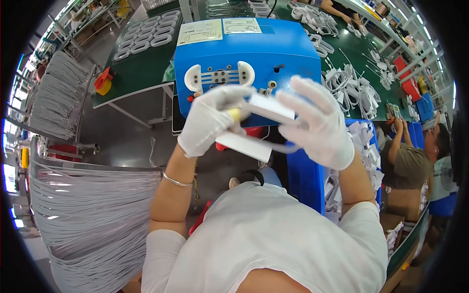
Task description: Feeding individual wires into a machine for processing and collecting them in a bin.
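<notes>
Two gloved hands up in front of me here, both in thin white gloves. My left hand is clenched around a small yellow stub and pinching one end of a flat white paper strip; my right hand has its fingers spread and grips a second white paper strip along with a thin white cable that loops between the two hands. So that's two strips and one cable, held mid-air just near of the blue box-shaped metal machine, which has two white curved brackets on its front and two paper sheets on top. The strips look plain, stiff and rectangular, no creases I can make out. Right of me a blue plastic bin holds a heap of white paper pieces, too many to count. Far left, the green table carries rows of coiled white cables. Near left, a rack is draped with loads of straight white cables.
</notes>
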The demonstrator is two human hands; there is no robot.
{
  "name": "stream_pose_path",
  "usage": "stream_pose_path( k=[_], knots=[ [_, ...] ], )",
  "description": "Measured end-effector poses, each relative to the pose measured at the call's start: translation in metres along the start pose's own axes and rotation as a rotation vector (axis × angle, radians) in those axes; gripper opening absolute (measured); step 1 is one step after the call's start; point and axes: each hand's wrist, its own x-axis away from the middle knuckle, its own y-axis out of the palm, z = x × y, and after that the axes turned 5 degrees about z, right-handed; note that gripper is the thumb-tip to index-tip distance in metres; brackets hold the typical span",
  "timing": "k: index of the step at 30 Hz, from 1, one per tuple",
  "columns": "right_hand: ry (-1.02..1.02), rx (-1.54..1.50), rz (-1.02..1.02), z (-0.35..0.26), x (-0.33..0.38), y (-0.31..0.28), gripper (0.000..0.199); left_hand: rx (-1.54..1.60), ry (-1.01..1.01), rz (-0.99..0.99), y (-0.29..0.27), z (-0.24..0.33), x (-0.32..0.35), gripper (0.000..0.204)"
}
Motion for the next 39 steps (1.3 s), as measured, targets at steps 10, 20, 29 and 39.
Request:
stream_pose_path(
  k=[10, 20, 29, 39],
  knots=[
    [0.740, -0.366, 0.383, 0.026, -0.008, 0.107, 0.029, -0.625, 0.625, 0.833, -0.022, -0.019, -0.039, 0.014],
    [1.026, -0.705, 0.295, 0.033, -0.021, 0.112, 0.022, -0.407, 0.211, 0.641, -0.063, -0.010, -0.044, 0.041],
    [0.635, -0.454, 0.293, 0.049, -0.032, 0.111, 0.032, -0.039, 0.349, 0.876, -0.049, -0.075, -0.025, 0.033],
    [0.461, -0.347, 0.037, 0.053, -0.075, 0.114, 0.014, 0.382, 0.035, 0.302, -0.032, -0.096, -0.029, 0.037]
  ],
)
